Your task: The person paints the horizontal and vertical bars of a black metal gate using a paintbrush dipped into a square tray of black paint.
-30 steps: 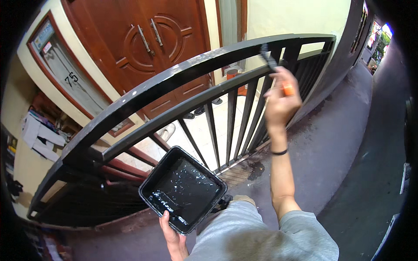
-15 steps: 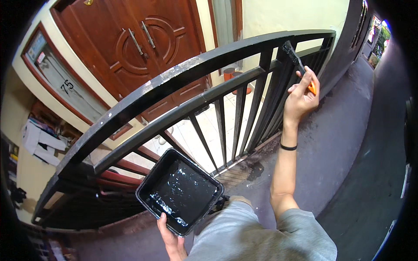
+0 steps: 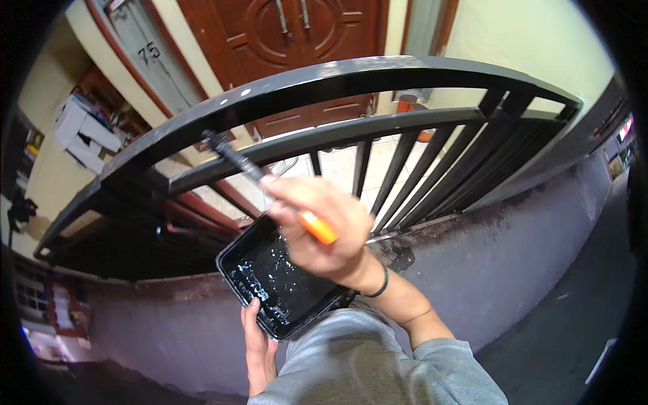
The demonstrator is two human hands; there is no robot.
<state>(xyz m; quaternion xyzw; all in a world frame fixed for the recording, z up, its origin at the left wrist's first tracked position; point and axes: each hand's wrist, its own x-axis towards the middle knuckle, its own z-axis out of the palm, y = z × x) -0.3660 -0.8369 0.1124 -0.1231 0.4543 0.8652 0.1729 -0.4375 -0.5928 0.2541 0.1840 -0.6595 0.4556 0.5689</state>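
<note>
My right hand is closed around the orange-tipped handle of a paintbrush. The brush's dark, paint-coated bristles point up and left, close to the curved top of a black metal gate; whether they touch it I cannot tell. Below, my left hand grips the near left rim of a square black paint tray, its thumb over the edge. Wet, shiny black paint streaks the tray's inside. My right hand and forearm hide the tray's far right part. Pale worn patches and white spots mark the gate's top rail.
Behind the gate stand a carved brown double door, orange pots and a tiled floor. White cloth hangs at the left. A grey low wall runs under the gate, with a dark road at the right.
My right hand has swung the brush from the gate's right side to its left part, across the tray. The view has turned left. My left hand still holds the tray.
</note>
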